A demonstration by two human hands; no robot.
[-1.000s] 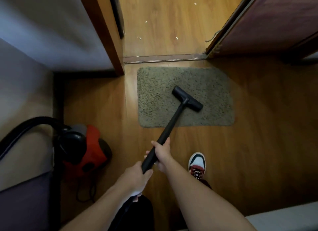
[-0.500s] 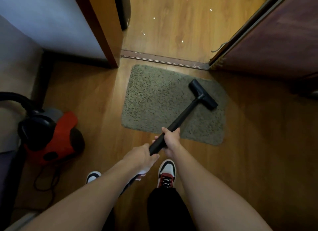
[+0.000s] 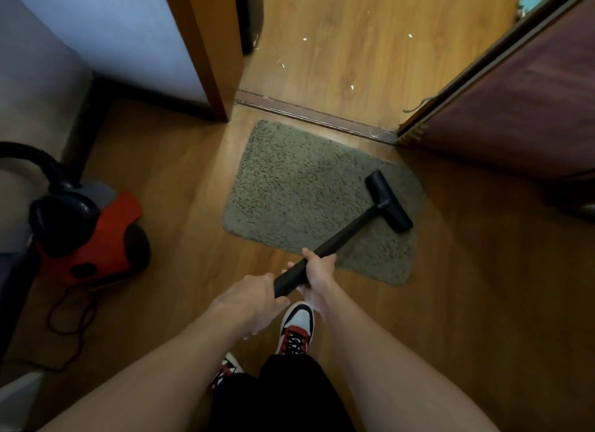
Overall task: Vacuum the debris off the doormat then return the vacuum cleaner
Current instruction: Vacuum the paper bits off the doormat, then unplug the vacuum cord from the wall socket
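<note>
Vacuum nozzle (image 3: 389,201) has shifted to doormat's (image 3: 299,193) right edge.

- No text, label, brand, number or sign can be read anywhere in the view.
- The red vacuum cleaner body (image 3: 87,235) at the left shows no legible marking.
- The black wand (image 3: 335,241) and its floor head carry no lettering that can be made out.
- The sneakers (image 3: 297,327) near the bottom show red, white and black panels only, with any logo too blurred to tell.
</note>
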